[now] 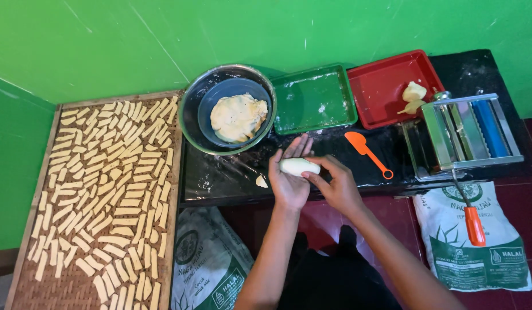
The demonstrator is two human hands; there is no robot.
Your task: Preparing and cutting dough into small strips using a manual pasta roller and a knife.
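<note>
Two hands up over the near edge of the black table (231, 178), both mine. My left hand (289, 175) is open, palm up, fingers straight and together, with one pale oval dough lump (299, 166) lying across it. My right hand (338, 185) comes in from the right, fingers curled onto the lump's right end, so the dough is held between the two hands.

One small dough scrap (261, 182) sits on the table just left of my left hand. One orange scraper (368, 153) lies on the table to the right, handle pointing near-right.

Far side, left to right: one metal bowl (191, 115) with one blue bowl (211, 106) nested inside it, holding one flat dough mass (238, 117); one green tray (315, 99) dusted with flour; one red tray (386, 86) with two dough pieces (413, 95) at its right edge.

One steel pasta roller (461, 135) stands at the table's right end, touching the red tray's corner; its crank hangs down with one orange grip (475, 225).

One woven tray (59, 287) on the far left, beside the table, covered with cut dough strips (105, 183), too many to count, well over a hundred.

Two printed flour sacks on the floor: one sack (211, 264) under the table near my left arm, second sack (478, 247) near right under the crank.
</note>
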